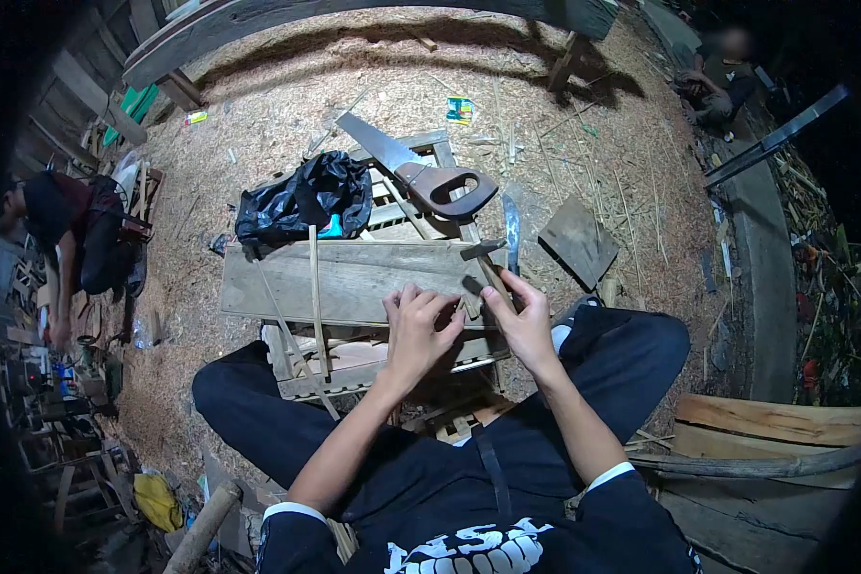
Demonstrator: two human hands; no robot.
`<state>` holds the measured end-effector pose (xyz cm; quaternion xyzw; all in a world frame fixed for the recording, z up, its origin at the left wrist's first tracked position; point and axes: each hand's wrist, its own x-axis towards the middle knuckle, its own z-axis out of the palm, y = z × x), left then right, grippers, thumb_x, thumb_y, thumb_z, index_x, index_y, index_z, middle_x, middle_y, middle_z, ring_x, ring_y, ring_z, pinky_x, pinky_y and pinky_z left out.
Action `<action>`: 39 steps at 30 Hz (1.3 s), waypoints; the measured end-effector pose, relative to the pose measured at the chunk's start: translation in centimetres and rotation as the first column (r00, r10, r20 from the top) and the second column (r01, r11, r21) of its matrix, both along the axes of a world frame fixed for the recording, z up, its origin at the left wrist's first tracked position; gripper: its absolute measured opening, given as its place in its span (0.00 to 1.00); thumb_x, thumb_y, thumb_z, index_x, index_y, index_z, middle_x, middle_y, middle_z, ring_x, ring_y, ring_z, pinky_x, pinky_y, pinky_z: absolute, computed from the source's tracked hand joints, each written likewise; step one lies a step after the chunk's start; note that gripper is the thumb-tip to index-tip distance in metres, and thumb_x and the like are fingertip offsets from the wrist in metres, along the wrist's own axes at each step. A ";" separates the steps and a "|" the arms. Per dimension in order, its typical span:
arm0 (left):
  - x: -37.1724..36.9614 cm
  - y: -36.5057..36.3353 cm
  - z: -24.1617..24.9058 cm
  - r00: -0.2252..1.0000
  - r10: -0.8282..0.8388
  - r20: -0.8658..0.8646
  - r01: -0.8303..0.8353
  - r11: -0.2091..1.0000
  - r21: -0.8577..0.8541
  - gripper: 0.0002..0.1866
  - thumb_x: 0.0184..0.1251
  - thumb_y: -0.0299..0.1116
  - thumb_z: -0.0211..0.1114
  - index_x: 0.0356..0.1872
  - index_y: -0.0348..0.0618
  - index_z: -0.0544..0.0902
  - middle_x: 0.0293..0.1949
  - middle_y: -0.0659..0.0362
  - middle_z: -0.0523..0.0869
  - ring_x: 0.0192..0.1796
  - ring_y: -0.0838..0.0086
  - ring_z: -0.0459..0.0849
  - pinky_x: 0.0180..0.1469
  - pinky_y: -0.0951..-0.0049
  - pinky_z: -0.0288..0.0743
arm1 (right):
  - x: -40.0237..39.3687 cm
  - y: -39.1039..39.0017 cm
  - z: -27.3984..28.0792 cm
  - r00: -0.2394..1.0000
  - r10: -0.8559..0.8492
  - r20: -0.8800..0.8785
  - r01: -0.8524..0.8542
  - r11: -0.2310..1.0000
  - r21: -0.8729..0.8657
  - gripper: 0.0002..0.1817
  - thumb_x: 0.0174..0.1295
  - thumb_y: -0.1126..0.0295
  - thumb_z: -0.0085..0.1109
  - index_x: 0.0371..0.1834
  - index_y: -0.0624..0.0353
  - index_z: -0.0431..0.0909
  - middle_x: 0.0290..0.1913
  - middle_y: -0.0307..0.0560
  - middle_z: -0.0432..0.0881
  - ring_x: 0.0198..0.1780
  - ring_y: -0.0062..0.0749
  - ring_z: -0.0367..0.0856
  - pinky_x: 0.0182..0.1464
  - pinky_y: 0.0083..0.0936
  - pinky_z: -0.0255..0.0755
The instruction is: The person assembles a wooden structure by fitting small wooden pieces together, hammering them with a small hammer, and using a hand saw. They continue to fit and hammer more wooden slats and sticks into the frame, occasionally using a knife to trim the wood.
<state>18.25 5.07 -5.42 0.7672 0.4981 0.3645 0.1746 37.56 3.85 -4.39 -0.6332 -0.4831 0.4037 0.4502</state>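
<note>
My right hand (526, 327) is closed round the wooden handle of a hammer (483, 250), whose dark metal head points up and away from me. To its left, my left hand (416, 330) rests at the near edge of a wide wooden board (354, 277). Its thumb and forefinger come close together at the tips; whatever may be between them is too small to make out. Two thin wooden strips (316, 297) lie across the board, left of that hand. Beyond the board, a handsaw (450, 191) lies beside a black plastic bag (306, 201).
A blue-grey blade (512, 230) and a square wood piece (580, 241) lie to the right. Wood shavings cover the ground. A long beam (354, 19) spans the far side. One person (77, 220) bends at the left; another person (722, 81) sits far right.
</note>
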 end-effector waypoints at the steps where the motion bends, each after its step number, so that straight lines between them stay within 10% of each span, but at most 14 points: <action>1: -0.1 0.0 -0.1 1.000 -0.013 0.003 0.013 1.000 -0.017 0.14 0.59 0.37 0.79 0.45 0.47 0.93 0.35 0.64 0.90 0.46 0.68 0.81 0.62 0.59 0.59 | 0.0 0.0 0.3 1.000 -0.003 -0.016 0.003 1.000 -0.010 0.32 0.72 0.59 0.72 0.65 0.80 0.79 0.60 0.70 0.88 0.61 0.43 0.88 0.65 0.34 0.78; 39: 1.8 -1.4 0.2 0.985 0.169 0.029 -0.162 0.974 -0.158 0.13 0.61 0.35 0.76 0.46 0.47 0.92 0.42 0.62 0.90 0.51 0.65 0.82 0.59 0.59 0.62 | 0.5 -0.9 -0.3 1.000 -0.014 -0.006 0.014 0.998 -0.063 0.32 0.71 0.58 0.72 0.65 0.79 0.80 0.62 0.69 0.87 0.64 0.45 0.87 0.69 0.35 0.76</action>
